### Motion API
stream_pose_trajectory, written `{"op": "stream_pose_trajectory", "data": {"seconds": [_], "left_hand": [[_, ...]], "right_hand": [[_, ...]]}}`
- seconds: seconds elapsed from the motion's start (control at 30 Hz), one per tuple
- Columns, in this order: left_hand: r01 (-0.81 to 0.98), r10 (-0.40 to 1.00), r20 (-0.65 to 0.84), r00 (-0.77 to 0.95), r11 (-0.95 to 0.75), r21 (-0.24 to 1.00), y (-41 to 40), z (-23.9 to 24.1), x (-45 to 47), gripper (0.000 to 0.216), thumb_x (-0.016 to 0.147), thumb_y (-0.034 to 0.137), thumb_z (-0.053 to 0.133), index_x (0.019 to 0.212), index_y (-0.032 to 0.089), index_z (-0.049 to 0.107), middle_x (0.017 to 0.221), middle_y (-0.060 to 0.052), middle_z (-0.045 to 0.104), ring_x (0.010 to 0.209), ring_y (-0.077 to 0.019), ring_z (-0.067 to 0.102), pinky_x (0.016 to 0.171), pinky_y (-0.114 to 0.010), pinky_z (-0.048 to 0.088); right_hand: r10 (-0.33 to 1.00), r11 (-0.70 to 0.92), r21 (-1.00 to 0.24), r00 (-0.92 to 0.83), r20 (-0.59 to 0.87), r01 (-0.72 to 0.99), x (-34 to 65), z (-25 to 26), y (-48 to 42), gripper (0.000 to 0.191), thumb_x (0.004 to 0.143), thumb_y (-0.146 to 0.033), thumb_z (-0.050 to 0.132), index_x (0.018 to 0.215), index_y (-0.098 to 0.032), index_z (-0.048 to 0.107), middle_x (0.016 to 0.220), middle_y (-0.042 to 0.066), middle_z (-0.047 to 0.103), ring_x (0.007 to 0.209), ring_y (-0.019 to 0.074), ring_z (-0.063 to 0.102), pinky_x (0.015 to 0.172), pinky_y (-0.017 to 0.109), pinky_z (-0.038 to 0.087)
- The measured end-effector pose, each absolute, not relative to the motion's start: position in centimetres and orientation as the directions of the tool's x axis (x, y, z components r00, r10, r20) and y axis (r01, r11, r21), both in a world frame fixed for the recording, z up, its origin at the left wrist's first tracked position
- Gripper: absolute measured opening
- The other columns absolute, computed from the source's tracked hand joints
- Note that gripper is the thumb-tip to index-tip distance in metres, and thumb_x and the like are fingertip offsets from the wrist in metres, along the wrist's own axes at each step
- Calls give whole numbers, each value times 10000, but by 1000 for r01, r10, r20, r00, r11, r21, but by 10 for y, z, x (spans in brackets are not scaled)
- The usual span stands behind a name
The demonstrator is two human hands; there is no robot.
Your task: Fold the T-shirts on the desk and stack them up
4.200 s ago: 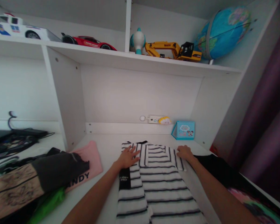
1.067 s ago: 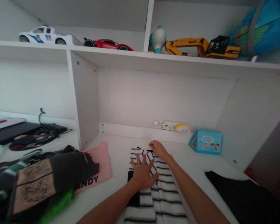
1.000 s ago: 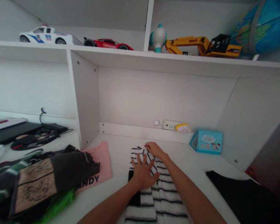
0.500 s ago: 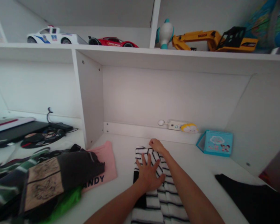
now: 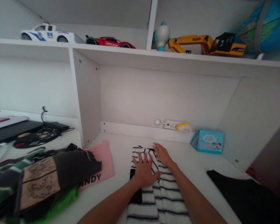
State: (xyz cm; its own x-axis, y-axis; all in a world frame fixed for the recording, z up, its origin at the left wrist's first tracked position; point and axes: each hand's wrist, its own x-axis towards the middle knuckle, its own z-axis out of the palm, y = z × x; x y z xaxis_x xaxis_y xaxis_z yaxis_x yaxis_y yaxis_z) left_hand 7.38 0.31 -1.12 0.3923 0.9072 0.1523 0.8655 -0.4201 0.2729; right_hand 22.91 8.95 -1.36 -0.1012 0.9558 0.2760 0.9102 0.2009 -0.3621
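Striped shirt (image 5: 163, 191): lower end cut off; left hand (image 5: 145, 173) hides part.

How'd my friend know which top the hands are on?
Under the toy shelf is a white desk. In its middle, the left hand lies spread on a striped top, the right hand at its far edge. It's white with black stripes, unlike the pink cloth on its left and the black garment on its right.
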Motion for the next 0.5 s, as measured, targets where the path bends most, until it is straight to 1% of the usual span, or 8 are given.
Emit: {"op": "stream_pose_trajectory", "data": {"seconds": [0.07, 0.13, 0.2, 0.27, 0.37, 0.4, 0.47, 0.5], "left_hand": [[874, 908, 115, 402, -418, 246, 8, -10, 74, 766, 738, 652, 181, 1354, 197, 189, 1422, -113, 100, 1252, -413, -41, 890, -665, -5], [874, 904, 38, 426, -422, 240, 15, -3, 70, 755, 744, 643, 190, 1349, 191, 208, 1418, -124, 116, 1254, -413, 2, 889, -668, 35], [870, 895, -27, 445, -425, 249, 24, 6, 64, 734, 744, 643, 216, 1330, 203, 258, 1406, -124, 175, 1248, -412, 83, 880, -672, 91], [877, 902, -12, 432, -417, 240, 33, 12, 53, 692, 756, 630, 233, 1313, 224, 294, 1393, -109, 226, 1248, -396, 121, 880, -666, 125], [891, 913, 66, 403, -408, 199, 44, 6, 36, 621, 789, 591, 235, 1313, 261, 285, 1402, -76, 213, 1269, -353, 77, 910, -635, 126], [891, 910, 73, 408, -414, 188, 46, 2, 32, 609, 796, 585, 234, 1317, 273, 272, 1408, -67, 197, 1275, -340, 64, 919, -625, 124], [890, 908, 75, 413, -420, 177, 48, -7, 26, 594, 807, 580, 221, 1323, 289, 249, 1416, -56, 168, 1280, -326, 56, 927, -615, 127], [891, 908, 79, 412, -419, 174, 49, -9, 25, 587, 812, 576, 214, 1326, 293, 239, 1418, -55, 159, 1281, -322, 57, 927, -614, 130]], "right_hand": [[959, 124, -384, -11, 284, 915, 241, -12, 85, 421, 867, -265, 285, 1242, -110, 395, 1281, 124, 413, 1201, 203, 332, 995, 356, 239], [962, 84, -396, 30, 272, 914, 251, -7, 78, 424, 831, -207, 331, 1223, -68, 415, 1258, 153, 430, 1191, 210, 351, 997, 340, 247], [969, 98, -399, 4, 247, 912, 257, 0, 61, 413, 799, -169, 364, 1184, -53, 460, 1227, 156, 463, 1176, 202, 375, 1000, 320, 251], [971, 149, -396, -60, 230, 906, 258, 9, 32, 399, 785, -175, 397, 1156, -66, 493, 1241, 137, 457, 1178, 182, 374, 1007, 292, 245], [962, 269, -422, -219, 163, 866, 257, 23, -40, 410, 782, -263, 460, 1180, -171, 490, 1307, 61, 398, 1197, 161, 349, 1012, 279, 246], [944, 320, -470, -317, 89, 823, 258, 27, -69, 421, 793, -319, 461, 1201, -217, 469, 1318, 37, 384, 1205, 167, 336, 1019, 302, 240], [880, 370, -544, -471, -54, 753, 262, 32, -131, 426, 794, -428, 461, 1208, -332, 438, 1313, -21, 389, 1204, 180, 338, 1007, 335, 273], [867, 390, -555, -497, -49, 735, 266, 33, -160, 388, 799, -455, 445, 1176, -363, 459, 1279, -30, 426, 1191, 183, 351, 981, 341, 312]]}}
